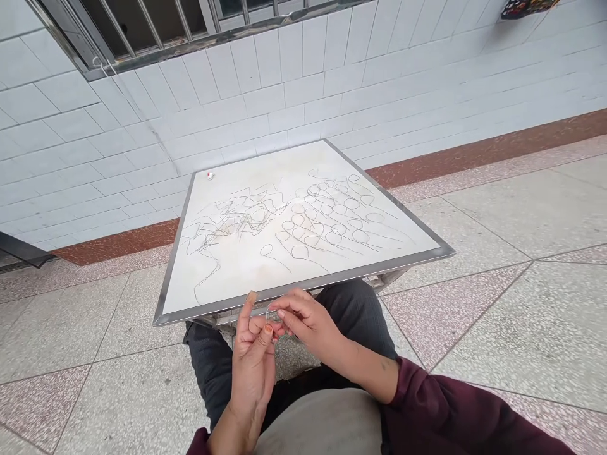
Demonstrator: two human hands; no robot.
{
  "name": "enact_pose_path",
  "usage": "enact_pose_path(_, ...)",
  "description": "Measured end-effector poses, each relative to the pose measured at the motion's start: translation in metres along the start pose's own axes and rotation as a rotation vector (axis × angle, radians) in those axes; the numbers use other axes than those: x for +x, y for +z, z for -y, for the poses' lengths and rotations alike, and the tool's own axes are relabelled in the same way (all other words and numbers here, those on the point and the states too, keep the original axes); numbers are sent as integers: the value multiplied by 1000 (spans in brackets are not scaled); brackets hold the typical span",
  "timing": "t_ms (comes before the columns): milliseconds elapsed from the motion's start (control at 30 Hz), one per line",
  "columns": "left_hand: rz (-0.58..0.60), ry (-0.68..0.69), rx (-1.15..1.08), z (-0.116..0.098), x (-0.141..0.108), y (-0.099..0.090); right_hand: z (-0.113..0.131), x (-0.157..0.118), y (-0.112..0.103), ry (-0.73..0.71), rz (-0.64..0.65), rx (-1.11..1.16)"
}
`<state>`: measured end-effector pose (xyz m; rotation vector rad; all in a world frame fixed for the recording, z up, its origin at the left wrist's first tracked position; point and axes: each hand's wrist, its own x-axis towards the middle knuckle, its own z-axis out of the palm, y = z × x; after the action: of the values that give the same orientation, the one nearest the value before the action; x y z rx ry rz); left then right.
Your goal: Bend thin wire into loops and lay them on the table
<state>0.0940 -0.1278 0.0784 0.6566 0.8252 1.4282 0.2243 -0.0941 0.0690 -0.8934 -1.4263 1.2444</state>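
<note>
My left hand [251,363] and my right hand [306,319] meet just in front of the board's near edge, with their fingers pinched together on a thin wire [270,314] bent into a small loop. The white board [303,282] with its metal frame lies across my lap. On it, to the right, lie several wire loops with long tails [322,218]. Tangled zigzag wires [237,218] lie to the left. A tiny red and white object [210,175] sits near the far left edge of the board.
Dark trousers [355,309] cover my knees under the board, and maroon sleeves show at my wrists. A white tiled wall [246,107] with a barred window [161,25] and brown skirting [474,151] stands beyond the board. A speckled tile floor [497,221] surrounds me.
</note>
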Motion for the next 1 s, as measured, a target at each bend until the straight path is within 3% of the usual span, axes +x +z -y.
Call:
enact_pose_path(167,0,-12,-10,4,1,-2,-2,0,2,15,-41,-1)
enact_pose_path(333,-5,26,49,4,0,0,-5,2,1,-17,25,33)
enact_pose_path(667,-7,50,117,2,-2,-2,-4,2,4,-68,-33,-7)
enact_pose_path(833,-9,25,94,5,-2,-3,-7,1,7,-14,-41,40)
enact_pose_path(1000,-1,34,101,6,-5,-2,-4,4,0,-167,21,-123)
